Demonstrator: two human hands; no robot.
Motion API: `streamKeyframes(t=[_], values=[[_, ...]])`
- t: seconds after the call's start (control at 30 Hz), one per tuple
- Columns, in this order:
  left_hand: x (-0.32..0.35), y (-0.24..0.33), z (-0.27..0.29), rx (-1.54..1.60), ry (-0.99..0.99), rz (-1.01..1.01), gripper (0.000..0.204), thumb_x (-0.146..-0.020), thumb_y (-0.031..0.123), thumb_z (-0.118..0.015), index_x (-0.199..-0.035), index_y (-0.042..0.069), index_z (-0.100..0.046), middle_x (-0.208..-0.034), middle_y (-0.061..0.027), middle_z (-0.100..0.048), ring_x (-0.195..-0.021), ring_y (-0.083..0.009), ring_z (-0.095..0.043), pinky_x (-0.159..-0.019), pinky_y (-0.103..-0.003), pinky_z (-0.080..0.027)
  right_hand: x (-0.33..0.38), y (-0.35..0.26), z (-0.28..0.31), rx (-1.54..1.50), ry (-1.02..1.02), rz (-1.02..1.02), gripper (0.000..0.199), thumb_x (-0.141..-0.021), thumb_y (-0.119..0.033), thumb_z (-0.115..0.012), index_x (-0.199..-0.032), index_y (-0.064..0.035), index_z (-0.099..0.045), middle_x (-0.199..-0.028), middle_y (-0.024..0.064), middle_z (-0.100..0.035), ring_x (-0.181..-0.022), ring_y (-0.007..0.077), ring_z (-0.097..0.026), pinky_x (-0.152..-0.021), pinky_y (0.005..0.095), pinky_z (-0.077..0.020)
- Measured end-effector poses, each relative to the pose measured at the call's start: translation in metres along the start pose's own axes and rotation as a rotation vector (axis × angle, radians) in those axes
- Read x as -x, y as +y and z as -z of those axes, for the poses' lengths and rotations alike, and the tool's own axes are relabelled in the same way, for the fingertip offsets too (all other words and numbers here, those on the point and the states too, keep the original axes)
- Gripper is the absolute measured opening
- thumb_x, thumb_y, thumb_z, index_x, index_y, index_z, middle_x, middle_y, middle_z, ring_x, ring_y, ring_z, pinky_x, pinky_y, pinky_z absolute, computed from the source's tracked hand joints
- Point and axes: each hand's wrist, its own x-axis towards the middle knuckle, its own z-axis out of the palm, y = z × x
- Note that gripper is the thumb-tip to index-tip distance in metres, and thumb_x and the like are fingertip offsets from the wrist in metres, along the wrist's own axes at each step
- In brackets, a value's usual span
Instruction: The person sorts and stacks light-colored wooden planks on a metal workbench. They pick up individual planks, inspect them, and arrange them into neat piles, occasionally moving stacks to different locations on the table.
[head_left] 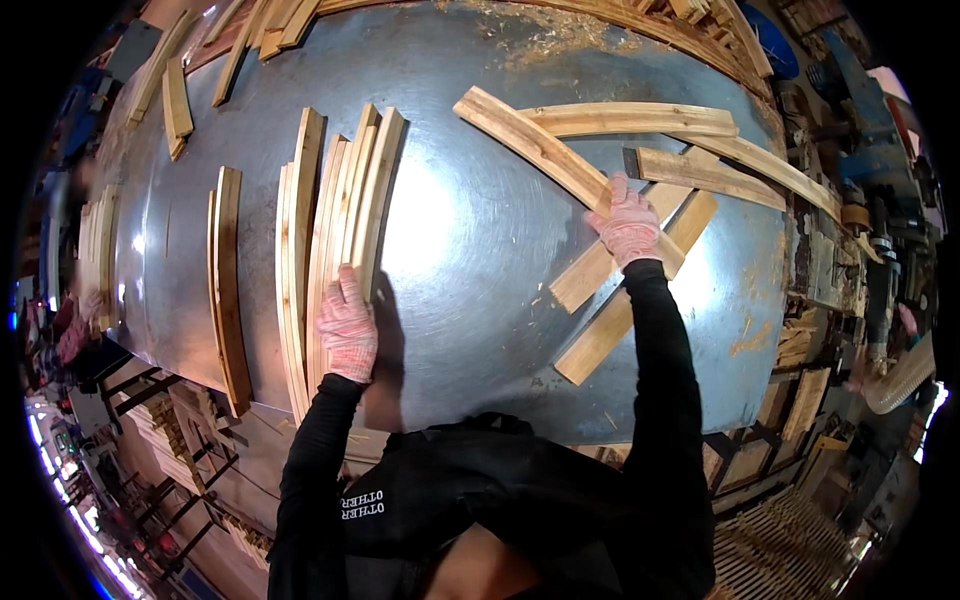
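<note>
My left hand [348, 328], in a pink-and-white work glove, lies on the near part of a row of narrow wooden strips [372, 190]. Its fingers stretch along the strips; the thumb is hard to make out. At the right, my gloved right hand [630, 222] grips a wooden board [535, 145] that runs diagonally from the upper left down beneath the palm. Thumb and fingers sit on opposite edges of that board. Under and beside it several loose boards cross one another, among them a short board [585, 275] and a lower board [600, 335].
A metal-topped table [470, 290] carries it all. Left of my left hand stand more strips [228, 280]. Wood shavings [570, 35] cover the far edge. At the far left a person's hand [90, 305] touches another stack [98, 250]. Machinery [880, 270] stands right of the table.
</note>
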Motion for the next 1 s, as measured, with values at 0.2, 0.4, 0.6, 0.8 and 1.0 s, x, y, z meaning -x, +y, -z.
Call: streamKeyframes(t=[0.2, 0.4, 0.6, 0.8, 1.0], values=[[0.008, 0.071, 0.002, 1.158, -0.336, 0.254, 0.079, -0.093, 0.04, -0.071, -0.151, -0.002, -0.035, -0.133, -0.0227, -0.056, -0.118, -0.0324, -0.06, -0.093, -0.039, -0.053, 0.015, -0.033, -0.003, -0.892, -0.476, 0.154, 0.06, -0.095, -0.058, -0.055, -0.126, -0.0085, -0.067, -0.124, 0.0228, -0.066, -0.118, 0.0395, -0.061, -0.1, 0.0463, -0.0471], [-0.015, 0.107, -0.003, 1.934, -0.82, 0.615, 0.035, -0.102, 0.022, -0.057, -0.126, -0.003, -0.058, -0.095, -0.0104, -0.071, -0.07, -0.0145, -0.066, -0.058, -0.026, -0.055, -0.083, -0.068, 0.026, 0.016, 0.036, 0.425, 0.072, -0.092, -0.045, -0.059, -0.152, -0.0117, -0.04, -0.148, 0.0126, -0.053, -0.134, 0.034, -0.05, -0.111, 0.043, -0.0395], [-0.008, 0.125, -0.019, 1.079, -0.232, 0.444, 0.101, -0.079, 0.046, -0.08, -0.148, -0.01, -0.032, -0.137, -0.0313, -0.051, -0.129, -0.0401, -0.052, -0.107, -0.045, -0.043, -0.22, -0.08, -0.001, 0.533, -0.072, 0.485, 0.074, -0.08, -0.018, -0.067, -0.148, -0.01, -0.039, -0.149, 0.0145, -0.047, -0.139, 0.0307, -0.045, -0.117, 0.0491, -0.0274], [-0.044, 0.211, -0.023, 0.482, -0.307, 0.321, 0.113, -0.069, 0.033, -0.084, -0.152, -0.009, -0.02, -0.151, -0.0427, -0.026, -0.138, -0.0565, -0.034, -0.116, -0.052, -0.032, -0.166, -0.151, 0.024, 0.287, -0.019, 0.633, 0.062, -0.078, -0.025, -0.064, -0.134, -0.003, -0.05, -0.105, 0.0191, -0.069, -0.096, 0.0377, -0.069, -0.079, 0.0505, -0.0556], [-0.024, 0.124, -0.011, 1.267, -0.169, 0.434, 0.074, -0.088, -0.006, -0.051, -0.157, 0.004, -0.027, -0.122, -0.0188, -0.06, -0.095, -0.0173, -0.065, -0.078, -0.027, -0.055, -0.134, -0.136, -0.005, -0.319, -0.404, 0.164, 0.057, -0.092, -0.034, -0.051, -0.134, 0.0037, -0.049, -0.112, 0.0275, -0.067, -0.104, 0.0393, -0.067, -0.092, 0.0438, -0.0525]])
